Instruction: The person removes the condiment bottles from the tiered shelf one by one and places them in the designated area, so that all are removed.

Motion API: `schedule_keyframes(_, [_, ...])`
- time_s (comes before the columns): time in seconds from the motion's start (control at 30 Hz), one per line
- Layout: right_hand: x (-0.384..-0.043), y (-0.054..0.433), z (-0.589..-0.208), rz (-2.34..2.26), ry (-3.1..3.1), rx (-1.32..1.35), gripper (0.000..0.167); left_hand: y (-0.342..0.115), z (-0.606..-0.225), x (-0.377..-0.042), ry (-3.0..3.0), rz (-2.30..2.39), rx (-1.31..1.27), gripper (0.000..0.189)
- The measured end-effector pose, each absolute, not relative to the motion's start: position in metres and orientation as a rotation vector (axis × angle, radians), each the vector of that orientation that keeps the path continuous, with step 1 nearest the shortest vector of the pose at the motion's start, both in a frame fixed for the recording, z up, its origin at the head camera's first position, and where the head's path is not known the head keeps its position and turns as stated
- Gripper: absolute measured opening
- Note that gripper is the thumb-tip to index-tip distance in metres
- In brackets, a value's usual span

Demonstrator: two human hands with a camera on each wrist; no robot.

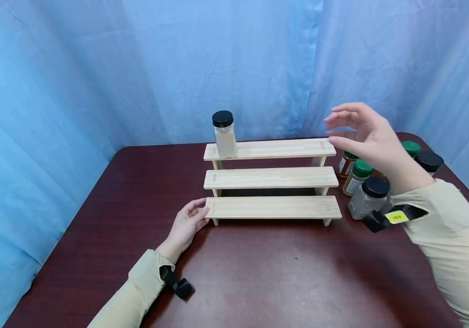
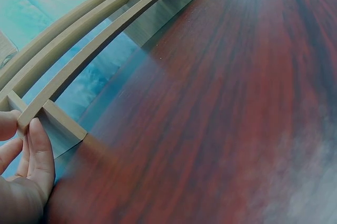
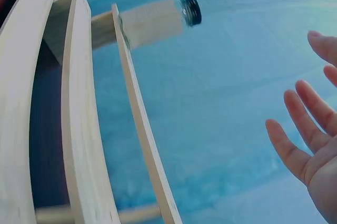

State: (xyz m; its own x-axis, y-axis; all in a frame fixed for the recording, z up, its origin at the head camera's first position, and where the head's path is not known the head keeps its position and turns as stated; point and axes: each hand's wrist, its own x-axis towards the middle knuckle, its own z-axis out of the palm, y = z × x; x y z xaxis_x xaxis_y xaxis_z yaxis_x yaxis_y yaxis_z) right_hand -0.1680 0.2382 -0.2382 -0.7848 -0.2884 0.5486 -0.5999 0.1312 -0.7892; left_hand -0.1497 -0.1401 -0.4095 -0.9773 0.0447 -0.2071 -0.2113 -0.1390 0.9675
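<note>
A three-tier wooden rack (image 1: 273,207) stands on the table. My left hand (image 1: 185,226) pinches the left end of its lowest board, thumb on top and fingers underneath, as the left wrist view shows up close. On the left end of the top board a clear jar (image 1: 226,142) with a black lid and pale contents stands upright. My right hand (image 1: 367,130) is raised near the right end of the top board, holding nothing. Its fingers are relaxed and spread apart from the thumb, and in the right wrist view they are well away from the jar.
Right of the rack, partly hidden by my right forearm, several spice jars crowd together, among them a green-lidded jar (image 1: 356,177) and a black-lidded jar (image 1: 368,200). A blue curtain (image 1: 218,59) hangs behind and beside the dark red table (image 1: 259,273).
</note>
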Motion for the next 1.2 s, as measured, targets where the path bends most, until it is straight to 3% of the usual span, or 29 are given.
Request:
schedule_keyframes(0.43, [-0.203, 0.178, -0.227, 1.574, -2.405, 0.704, 0.052, -0.136, -0.409, -0.151, 1.915, 2.244, -0.203, 0.040])
schedule_keyframes(0.87, [-0.231, 0.118, -0.242, 1.333, -2.683, 0.795, 0.080, -0.138, -0.412, -0.149, 1.942, 2.231, -0.211, 0.040])
schedule_keyframes(1.2, [-0.241, 0.091, -0.253, 1.252, -2.747, 0.855, 0.078, -0.139, -0.412, -0.148, 1.932, 2.265, -0.183, 0.040])
